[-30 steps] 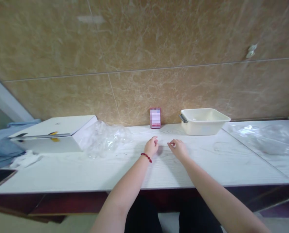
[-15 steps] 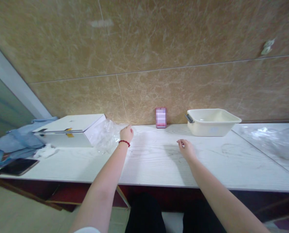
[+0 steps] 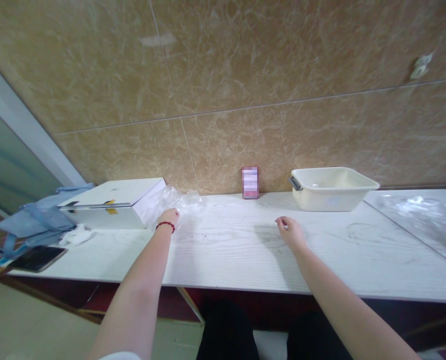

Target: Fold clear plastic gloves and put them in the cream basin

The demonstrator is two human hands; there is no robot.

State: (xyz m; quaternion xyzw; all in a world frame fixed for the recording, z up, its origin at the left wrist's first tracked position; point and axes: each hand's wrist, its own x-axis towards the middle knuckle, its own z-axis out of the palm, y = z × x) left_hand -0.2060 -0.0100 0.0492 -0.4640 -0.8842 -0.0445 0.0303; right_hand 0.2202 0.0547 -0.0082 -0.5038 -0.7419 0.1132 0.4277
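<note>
My left hand (image 3: 169, 216), with a red bracelet at the wrist, is closed at the near side of a clear plastic bag (image 3: 185, 200). Its fingers face away from me, so I cannot tell whether it grips the plastic or anything else. Over the middle of the white wood-grain table (image 3: 230, 250), my right hand (image 3: 292, 235) has thumb and fingers drawn together. What they may pinch is too small to make out. Behind that hand, to the right, stands a cream plastic basin (image 3: 330, 200) with a grey handle.
A white box (image 3: 103, 215) stands left of the plastic bag, beside a blue cloth bag (image 3: 39, 217), a crumpled white tissue (image 3: 76, 235) and a phone (image 3: 39, 257). A small upright card-like object (image 3: 250, 182) leans against the tiled wall. More clear plastic (image 3: 433, 215) lies far right.
My left hand has moved left and a little towards me, onto the near side of the plastic bag. My right hand stays almost where it was. The view has shifted slightly.
</note>
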